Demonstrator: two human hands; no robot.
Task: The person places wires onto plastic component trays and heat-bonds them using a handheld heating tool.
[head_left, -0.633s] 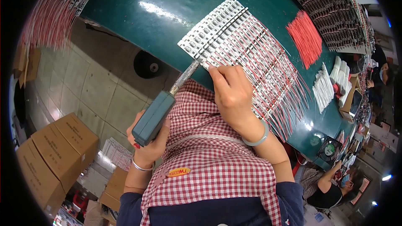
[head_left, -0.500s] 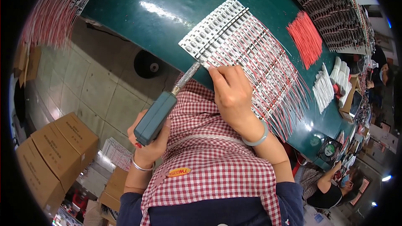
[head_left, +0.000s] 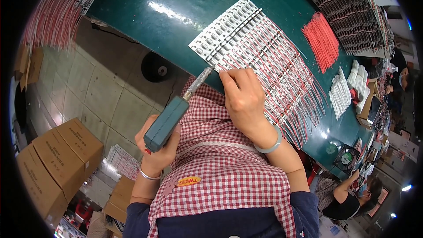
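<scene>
My left hand (head_left: 155,143) is wrapped round the dark green, blocky body of a soldering gun (head_left: 166,123). Its metal shaft points up and right, ending at the near left edge of a panel of joined white strips (head_left: 227,28). Rows of red and white wires (head_left: 286,66) run across this panel and hang off its right side. Close to the gun's tip, my right hand (head_left: 244,97) has thumb and fingers pinched together at the panel's near edge. What sits between those fingertips is hidden; wires lie right beside them.
Bundles of red wires (head_left: 320,42) and white wires (head_left: 340,93) lie on the green table (head_left: 145,22) to the right. Stacked strip panels (head_left: 348,13) stand behind. A small fan (head_left: 346,156) is at the right, near a co-worker (head_left: 352,196). Cardboard boxes (head_left: 61,158) stand lower left.
The soldering gun has shifted slightly right in my left hand, its tip moving a little along the panel's edge. My right hand has barely moved.
</scene>
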